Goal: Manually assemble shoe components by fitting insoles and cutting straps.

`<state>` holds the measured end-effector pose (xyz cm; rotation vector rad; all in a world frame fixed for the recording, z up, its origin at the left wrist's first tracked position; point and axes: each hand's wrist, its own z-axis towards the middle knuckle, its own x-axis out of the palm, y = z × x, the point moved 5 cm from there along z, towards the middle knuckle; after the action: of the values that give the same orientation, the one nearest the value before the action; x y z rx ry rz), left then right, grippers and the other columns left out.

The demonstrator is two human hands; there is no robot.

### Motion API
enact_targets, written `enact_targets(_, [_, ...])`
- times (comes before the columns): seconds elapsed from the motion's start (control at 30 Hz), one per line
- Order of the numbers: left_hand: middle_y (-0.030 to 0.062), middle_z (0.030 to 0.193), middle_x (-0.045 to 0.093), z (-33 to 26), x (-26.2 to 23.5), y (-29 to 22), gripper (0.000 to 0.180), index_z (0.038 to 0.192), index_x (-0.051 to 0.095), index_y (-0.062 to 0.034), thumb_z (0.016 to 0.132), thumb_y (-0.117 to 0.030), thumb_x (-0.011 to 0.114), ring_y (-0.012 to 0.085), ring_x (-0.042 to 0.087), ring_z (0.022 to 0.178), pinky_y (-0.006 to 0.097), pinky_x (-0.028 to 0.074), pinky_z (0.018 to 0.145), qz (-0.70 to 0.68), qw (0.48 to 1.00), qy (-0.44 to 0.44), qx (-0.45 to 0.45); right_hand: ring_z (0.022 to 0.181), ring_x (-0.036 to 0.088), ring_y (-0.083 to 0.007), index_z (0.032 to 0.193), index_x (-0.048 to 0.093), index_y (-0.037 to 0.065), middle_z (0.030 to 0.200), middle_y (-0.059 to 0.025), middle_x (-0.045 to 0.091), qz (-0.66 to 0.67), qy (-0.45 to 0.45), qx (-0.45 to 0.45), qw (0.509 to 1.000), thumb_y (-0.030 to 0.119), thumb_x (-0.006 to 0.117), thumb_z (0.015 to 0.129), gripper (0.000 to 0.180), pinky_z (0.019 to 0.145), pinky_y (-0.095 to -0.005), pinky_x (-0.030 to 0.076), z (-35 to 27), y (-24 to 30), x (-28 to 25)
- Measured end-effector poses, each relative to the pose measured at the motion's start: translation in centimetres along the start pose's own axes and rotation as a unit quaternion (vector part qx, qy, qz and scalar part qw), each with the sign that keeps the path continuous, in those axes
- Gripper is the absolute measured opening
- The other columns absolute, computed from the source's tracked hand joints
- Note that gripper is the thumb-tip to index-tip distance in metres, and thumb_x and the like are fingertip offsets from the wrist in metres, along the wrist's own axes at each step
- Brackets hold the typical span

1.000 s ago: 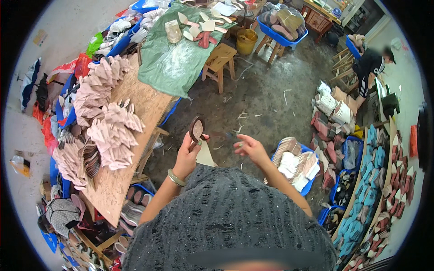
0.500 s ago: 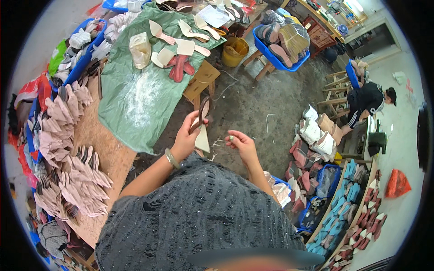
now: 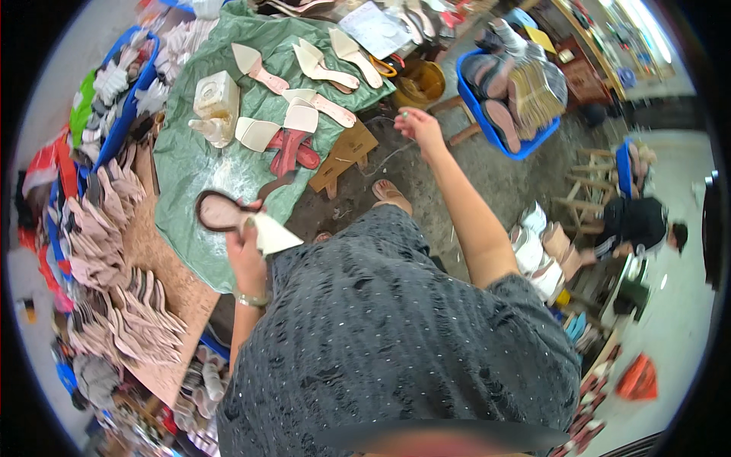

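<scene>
On my far left, a blue bin [image 3: 120, 128] heaped with pale pieces stood along the outer side of the work board [image 3: 186, 301], and piles of pink pieces [image 3: 129, 320] covered much of that side. A bare strip of board ran down to its near right edge. Over the farther part lay a green cloth [image 3: 179, 148], its near edge hanging ragged beside my left wrist. My left hand [image 3: 245, 255] pinched the narrow middle of a brown-rimmed sole piece [image 3: 219, 211] between thumb and fingers, with its round end pointing left, in front of the cloth. A cream flap [image 3: 276, 234] stuck out to the right below my fingers, and a dark strip [image 3: 276, 186] reached up past the cloth's right edge. Farther back stood a cloudy bottle [image 3: 216, 107], then cream-topped pieces [image 3: 263, 72] and red pieces [image 3: 286, 152] near the cloth's right edge. Just beyond that edge were a wooden stool [image 3: 346, 156] and a yellow bucket [image 3: 420, 82]. My right hand [image 3: 420, 131] was raised well apart from the left, fingers curled toward the thumb; I could not tell whether they pinched anything. Open floor [image 3: 461, 190] stretched under and right of that forearm, bounded by a full blue basket [image 3: 476, 107] behind and white bundles [image 3: 533, 263] to the right. A co-worker [image 3: 636, 223] bent over farther right.
</scene>
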<state>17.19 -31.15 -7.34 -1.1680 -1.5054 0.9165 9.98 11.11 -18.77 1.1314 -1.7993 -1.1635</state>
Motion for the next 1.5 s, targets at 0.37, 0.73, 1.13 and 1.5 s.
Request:
enact_targets(0.37, [0.0163,0.121,0.053,-5.0,11.5,3.5,0.043,0.136,0.030,0.0011,0.094,-0.002,0.040,0.0264,0.052,0.114,0.034,0.041,0.095,0.029,0.949,-0.313,-0.015,0.112,0.050,-0.0255,0.139,0.028,0.000,0.120,-0.0155,0.053,-0.240,0.016,0.023,0.970,0.021,0.068,0.080,0.074,0.092,-0.0351,0.041,27.8,-4.7,-6.9])
enact_targets(0.73, [0.0171,0.122,0.051,-5.4,18.6,4.7,0.044,0.135,0.029,0.0025,0.093,-0.001,0.039,0.0263,0.051,0.114,0.035,0.038,0.099,0.003,0.944,-0.329,-0.015,0.081,0.064,-0.0282,0.113,0.055,0.004,0.083,-0.0102,0.064,-0.324,0.055,-0.004,0.945,0.015,0.055,0.087,0.028,0.072,-0.0355,0.051,27.4,-3.0,-7.5])
enact_targets(1.13, [0.0176,0.122,0.051,-7.9,19.8,5.8,0.044,0.135,0.028,0.0025,0.093,0.000,0.040,0.0258,0.052,0.113,0.035,0.038,0.100,0.001,0.939,-0.345,0.012,0.097,0.056,-0.0404,0.111,0.046,0.006,0.110,-0.0217,0.054,-0.584,0.095,-0.193,0.783,0.011,0.053,0.083,0.029,0.081,-0.0474,0.047,27.9,-1.3,-1.5])
enact_targets(1.5, [0.0180,0.123,0.051,-6.6,20.6,5.7,0.043,0.135,0.031,0.0021,0.094,-0.002,0.040,0.0282,0.051,0.115,0.035,0.038,0.100,-0.011,0.940,-0.342,-0.001,0.096,0.059,-0.0404,0.114,0.049,0.006,0.101,-0.0257,0.061,-0.584,0.144,-0.109,0.791,0.016,0.048,0.087,0.028,0.083,-0.0465,0.045,29.3,0.5,-4.9])
